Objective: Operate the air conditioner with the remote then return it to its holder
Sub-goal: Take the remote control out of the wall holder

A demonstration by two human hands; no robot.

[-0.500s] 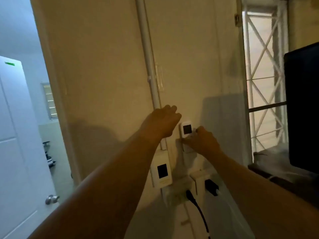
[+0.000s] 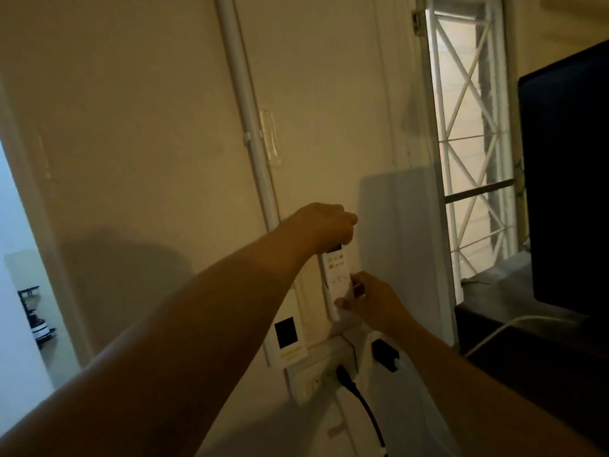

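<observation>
A white air-conditioner remote with orange and pale buttons stands upright against the cream wall. My left hand grips its top end from above and covers most of its display. The remote's lower end sits in a white wall holder. My right hand is at that lower end, with thumb and fingers pinching the holder and the remote's bottom edge. The air conditioner itself is out of view.
A second white remote-like unit with a dark screen hangs lower left. Below are wall sockets with a black plug and cable. A white conduit runs up the wall. A dark TV stands right, a barred window behind.
The remote has risen higher out of the holder, so its buttons now show. My left hand has closed over its top, and my right hand has dropped to its lower end.
</observation>
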